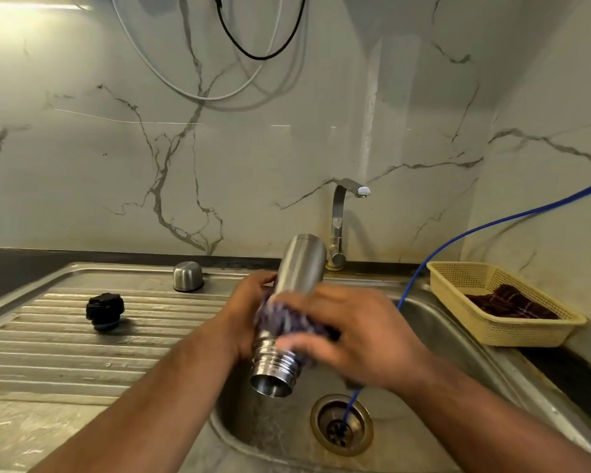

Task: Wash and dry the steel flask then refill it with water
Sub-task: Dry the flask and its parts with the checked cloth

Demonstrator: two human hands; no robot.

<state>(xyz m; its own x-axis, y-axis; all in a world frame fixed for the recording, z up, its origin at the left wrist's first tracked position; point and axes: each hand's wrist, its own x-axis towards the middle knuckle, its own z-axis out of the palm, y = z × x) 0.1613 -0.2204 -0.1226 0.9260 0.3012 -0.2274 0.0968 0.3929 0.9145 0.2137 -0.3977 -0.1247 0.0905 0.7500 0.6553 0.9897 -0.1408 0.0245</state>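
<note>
The steel flask (299,268) is upside down and tilted over the sink basin (434,339), its open threaded mouth (273,377) pointing down toward me. Water pours out of the mouth into the basin. My left hand (246,312) grips the flask's body from the left. My right hand (352,339), blurred, holds a purple scrubber (280,319) wrapped against the flask's middle. The flask's steel cup lid (187,276) stands on the sink's back ledge, and its black stopper (104,310) sits on the ribbed drainboard (48,346).
A steel tap (342,220) rises behind the flask, no water at its spout. A blue hose (458,237) runs from the right wall down into the drain (341,425). A beige plastic basket (502,332) holding a dark cloth (509,302) sits at the right.
</note>
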